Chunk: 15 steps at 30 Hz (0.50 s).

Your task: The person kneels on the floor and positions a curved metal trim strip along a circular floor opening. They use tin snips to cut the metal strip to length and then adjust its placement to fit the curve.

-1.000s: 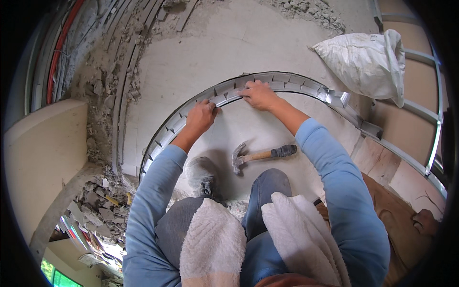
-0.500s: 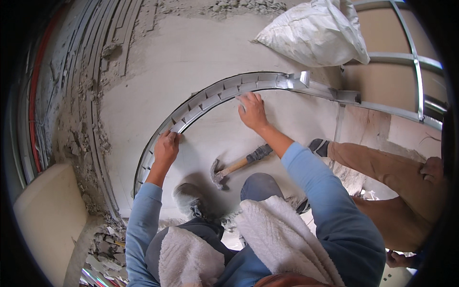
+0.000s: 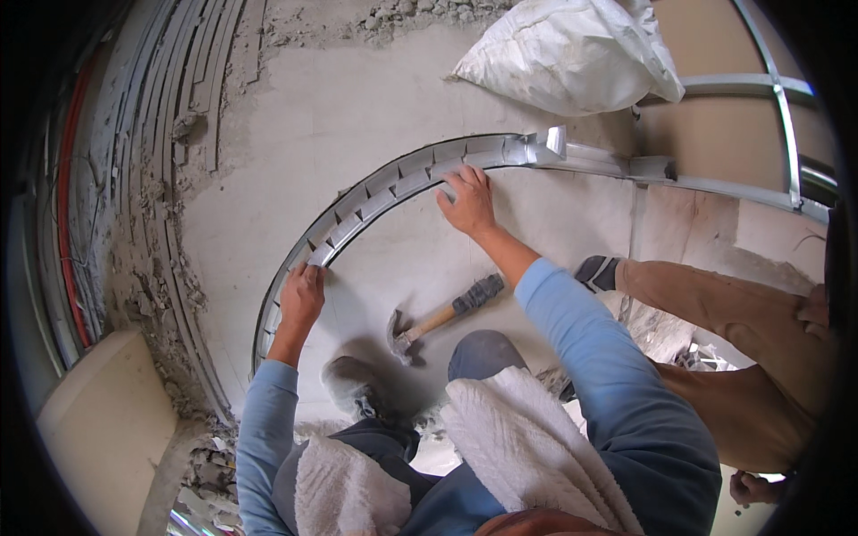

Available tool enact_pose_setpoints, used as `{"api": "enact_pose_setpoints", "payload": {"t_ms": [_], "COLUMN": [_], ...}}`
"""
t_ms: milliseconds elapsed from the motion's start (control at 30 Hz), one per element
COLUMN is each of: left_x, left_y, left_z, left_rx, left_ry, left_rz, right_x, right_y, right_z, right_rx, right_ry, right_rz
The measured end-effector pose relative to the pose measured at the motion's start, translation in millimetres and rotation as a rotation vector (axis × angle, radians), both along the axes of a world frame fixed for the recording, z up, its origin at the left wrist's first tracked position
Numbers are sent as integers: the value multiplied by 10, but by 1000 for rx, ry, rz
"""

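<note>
A curved metal track with notched flanges lies in an arc along a dark line on the pale floor. My left hand is closed on the inner flange at the lower left of the curve, fingertips over its edge. Farther along the arc, to the upper right, my right hand grips the same inner flange with bent fingers, its thumb spread off to the side. A claw hammer with a wooden handle and dark wrapped grip rests on the floor between my forearms, touched by neither hand.
A white sack stands beyond the track's right end, beside a metal stud frame with brown board. Another person's leg reaches in from the right. Metal strips and rubble lie at the left; my shoe is near the hammer.
My left hand has slid slightly down the curve along the inner flange. The right hand stays at about the same place on the track. The view has shifted a little.
</note>
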<state>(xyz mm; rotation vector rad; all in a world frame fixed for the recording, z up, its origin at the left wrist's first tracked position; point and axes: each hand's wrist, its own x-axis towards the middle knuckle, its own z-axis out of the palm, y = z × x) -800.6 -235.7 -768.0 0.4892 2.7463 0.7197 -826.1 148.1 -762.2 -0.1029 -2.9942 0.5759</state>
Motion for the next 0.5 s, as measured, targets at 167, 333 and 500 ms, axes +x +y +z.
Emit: {"api": "enact_pose_setpoints", "payload": {"t_ms": [167, 333, 500], "left_x": [-4, 5, 3], "left_y": [-3, 14, -3], "left_z": [-1, 20, 9], "left_rx": [6, -19, -28], "left_ry": [43, 94, 132], "left_rz": [-39, -66, -86], "right_x": [-255, -500, -648], "right_y": [46, 30, -21], "right_z": [-12, 14, 97], "right_rx": [-66, 1, 141], "right_ry": [-105, -397, -461], "right_rz": [234, 445, 614]}}
